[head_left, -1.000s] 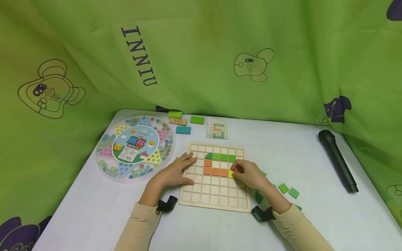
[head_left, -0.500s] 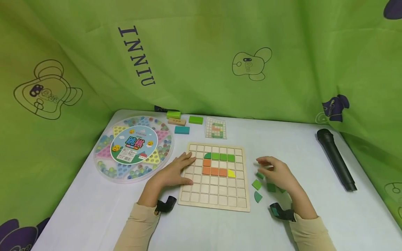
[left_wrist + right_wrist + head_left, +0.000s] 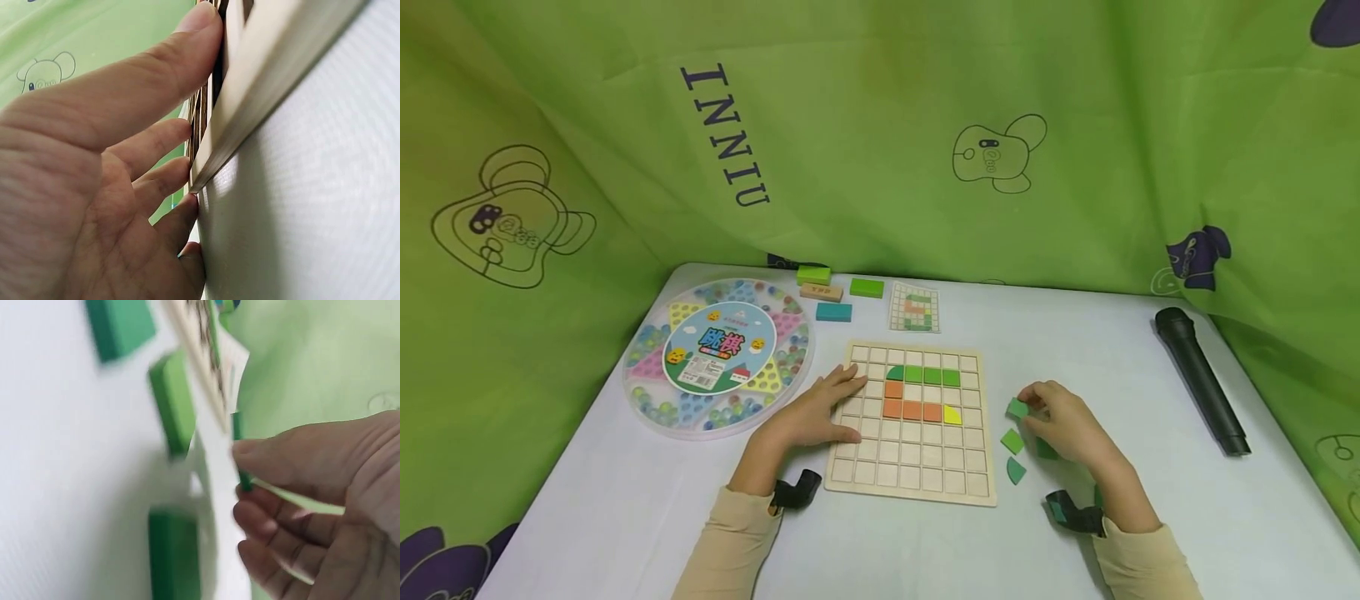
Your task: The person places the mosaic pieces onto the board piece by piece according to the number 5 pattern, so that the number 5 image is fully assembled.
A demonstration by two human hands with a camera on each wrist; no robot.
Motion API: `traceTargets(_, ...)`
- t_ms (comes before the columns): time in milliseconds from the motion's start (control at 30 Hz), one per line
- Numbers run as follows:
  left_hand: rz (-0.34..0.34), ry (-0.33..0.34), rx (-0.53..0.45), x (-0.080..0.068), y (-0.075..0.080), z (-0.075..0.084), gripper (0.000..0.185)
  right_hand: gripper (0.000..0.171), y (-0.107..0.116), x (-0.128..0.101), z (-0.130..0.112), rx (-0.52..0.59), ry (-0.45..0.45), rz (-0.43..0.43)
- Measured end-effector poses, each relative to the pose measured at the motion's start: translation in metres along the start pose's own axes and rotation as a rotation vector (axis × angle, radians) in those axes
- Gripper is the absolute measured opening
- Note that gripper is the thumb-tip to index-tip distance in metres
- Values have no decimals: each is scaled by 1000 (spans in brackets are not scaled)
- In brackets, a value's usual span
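A wooden grid board (image 3: pixel 917 479) lies mid-table, bearing a row of green tiles (image 3: pixel 932 377), several orange tiles (image 3: pixel 912 411) and a yellow tile (image 3: pixel 952 414). My left hand (image 3: pixel 815 410) rests on the board's left edge with fingers spread; the left wrist view shows its thumb and fingertips against the wooden rim (image 3: pixel 244 94). Right of the board, my right hand (image 3: pixel 1063 423) pinches a green square tile (image 3: pixel 1017 408) between thumb and fingers, the tile appearing edge-on (image 3: pixel 240 450) in the right wrist view. Beneath it lie a light green square (image 3: pixel 1012 442) and a dark green quarter-round tile (image 3: pixel 1016 471).
A round Chinese checkers set (image 3: pixel 718 358) with marbles lies at the left. Behind the board are a pattern card (image 3: pixel 914 308), a teal block (image 3: pixel 833 312), green blocks (image 3: pixel 867 288) and a wooden block (image 3: pixel 822 292). A black microphone (image 3: pixel 1202 383) lies far right.
My right hand has left the yellow tile on the board, moved right to the loose tiles and picked up a green square. My left hand has stayed at the board's edge.
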State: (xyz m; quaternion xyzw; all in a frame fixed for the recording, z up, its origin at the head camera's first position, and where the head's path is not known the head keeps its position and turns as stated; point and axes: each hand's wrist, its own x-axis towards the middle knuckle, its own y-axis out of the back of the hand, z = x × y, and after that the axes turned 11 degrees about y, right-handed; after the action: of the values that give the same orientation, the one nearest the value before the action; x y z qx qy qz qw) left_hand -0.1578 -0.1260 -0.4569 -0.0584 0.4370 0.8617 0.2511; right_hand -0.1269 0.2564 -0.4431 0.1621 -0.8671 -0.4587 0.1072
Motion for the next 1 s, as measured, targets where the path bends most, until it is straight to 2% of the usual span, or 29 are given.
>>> traceTargets(100, 3, 3, 6, 0, 0, -1, 87, 27, -8, -1, -15, 26, 85, 32)
traceTargets(267, 3, -9, -1, 1, 0, 0, 87, 24, -25, 3, -41, 24, 219, -16)
traceTargets(433, 0, -22, -1, 1, -1, 0, 86, 21, -40, 9, -53, -28, 271, -54)
traceTargets(733, 3, -20, 4, 1, -1, 0, 86, 26, -46, 9, -53, -53, 278, -61)
traceTargets(900, 3, -6, 7, 1, -1, -1, 87, 30, -31, -1, -35, 18, 221, -8)
traceTargets(1000, 3, -6, 8, 1, 0, 0, 87, 31, -21, -12, -19, 20, 171, 14)
